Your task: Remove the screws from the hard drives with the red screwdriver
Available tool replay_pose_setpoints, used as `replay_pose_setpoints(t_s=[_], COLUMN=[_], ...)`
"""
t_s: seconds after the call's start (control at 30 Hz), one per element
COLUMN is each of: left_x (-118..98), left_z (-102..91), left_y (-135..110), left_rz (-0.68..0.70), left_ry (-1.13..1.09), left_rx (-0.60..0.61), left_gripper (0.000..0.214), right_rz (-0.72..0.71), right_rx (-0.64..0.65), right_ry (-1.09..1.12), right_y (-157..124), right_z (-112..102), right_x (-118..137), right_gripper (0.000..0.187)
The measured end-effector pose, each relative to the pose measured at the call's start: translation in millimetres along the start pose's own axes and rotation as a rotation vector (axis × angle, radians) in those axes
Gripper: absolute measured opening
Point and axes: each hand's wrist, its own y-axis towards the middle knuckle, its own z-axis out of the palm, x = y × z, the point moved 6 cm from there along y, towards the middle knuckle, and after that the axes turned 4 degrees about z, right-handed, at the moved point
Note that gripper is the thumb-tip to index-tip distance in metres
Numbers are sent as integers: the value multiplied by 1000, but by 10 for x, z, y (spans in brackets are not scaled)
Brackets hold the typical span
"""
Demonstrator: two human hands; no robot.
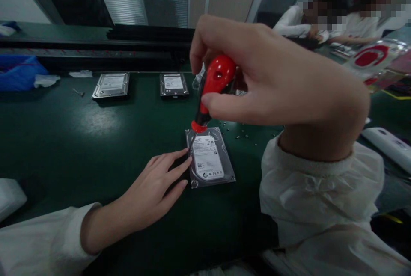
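Observation:
A hard drive (208,158) with a white label lies flat on the dark green table in front of me. My right hand (247,70) is wrapped round the red and black handle of a screwdriver (218,75). The screwdriver's shaft slants down to the drive's left edge; its tip is close to my left fingers and I cannot make out the exact spot. My left hand (157,182) is open, palm down, with its fingertips touching the drive's left side. Several small screws (242,135) are scattered behind and to the right of the drive.
Two more hard drives, one at left (111,85) and one in the middle (173,84), lie farther back. A blue bag (21,72) is at far left. On the right are a plastic bottle (375,62) and a white bar-shaped object (390,147). Other people (324,15) sit at upper right.

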Motion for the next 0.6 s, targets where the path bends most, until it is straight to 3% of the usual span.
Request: replay_pose_setpoints(t_s=[0.17, 0.3, 0.43, 0.6], left_x=[3, -6, -12, -11], left_z=[-4, -7, -10, -15], left_y=[16, 23, 32, 40], left_rz=[-2, 3, 0, -7], left_ry=[-2, 4, 5, 5], left_rx=[-14, -16, -10, -10], left_gripper=[50, 50, 49, 48], right_rz=[68, 14, 1, 110], right_rx=[-39, -50, 6, -33], right_ry=[-46, -70, -59, -139], right_y=[10, 4, 12, 51], right_z=[-4, -32, -20, -7], right_x=[-67, -51, -8, -47], right_gripper=[63, 43, 43, 52])
